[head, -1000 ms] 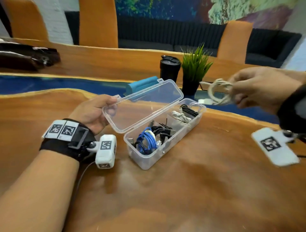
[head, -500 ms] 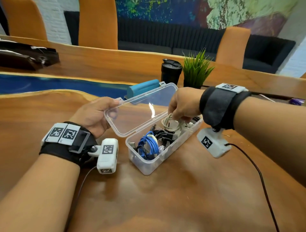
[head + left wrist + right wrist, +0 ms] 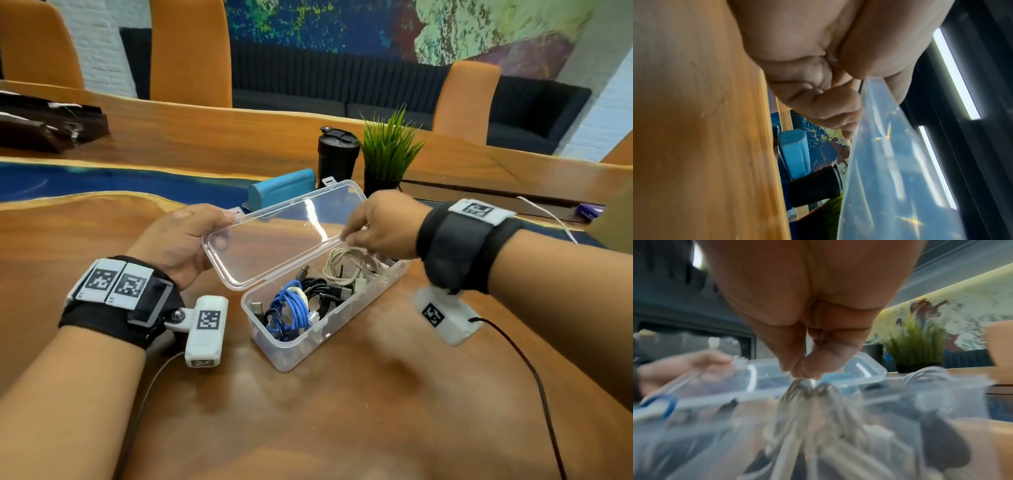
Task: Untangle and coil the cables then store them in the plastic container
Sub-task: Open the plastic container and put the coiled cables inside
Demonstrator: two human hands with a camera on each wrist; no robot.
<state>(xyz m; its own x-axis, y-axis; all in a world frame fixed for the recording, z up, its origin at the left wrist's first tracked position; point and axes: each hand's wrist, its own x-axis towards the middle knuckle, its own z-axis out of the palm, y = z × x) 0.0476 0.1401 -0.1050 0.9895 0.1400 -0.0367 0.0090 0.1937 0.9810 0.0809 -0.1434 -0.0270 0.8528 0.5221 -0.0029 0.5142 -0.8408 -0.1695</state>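
A clear plastic container (image 3: 291,356) stands on the wooden table, holding a blue cable coil (image 3: 291,308), black cables (image 3: 325,291) and a white cable coil (image 3: 342,267). My left hand (image 3: 222,228) grips the left end of the hinged lid (image 3: 274,240), thumb on top, and holds it open. In the left wrist view the left hand (image 3: 857,104) pinches the lid (image 3: 900,162) at its edge. My right hand (image 3: 349,238) hovers over the far end of the box and pinches the top of the white coil. The blurred right wrist view shows the right hand (image 3: 803,371) directly above the white coil (image 3: 803,402).
Behind the box stand a teal case (image 3: 282,186), a black tumbler (image 3: 337,154) and a small potted plant (image 3: 390,150). A dark bag (image 3: 44,126) lies at the far left. A loose white cord (image 3: 548,216) and a purple object (image 3: 589,210) lie at the right. Orange chairs line the far side.
My right hand has carried the white coil from the upper right down into the far end of the container. My left hand still holds the lid open.
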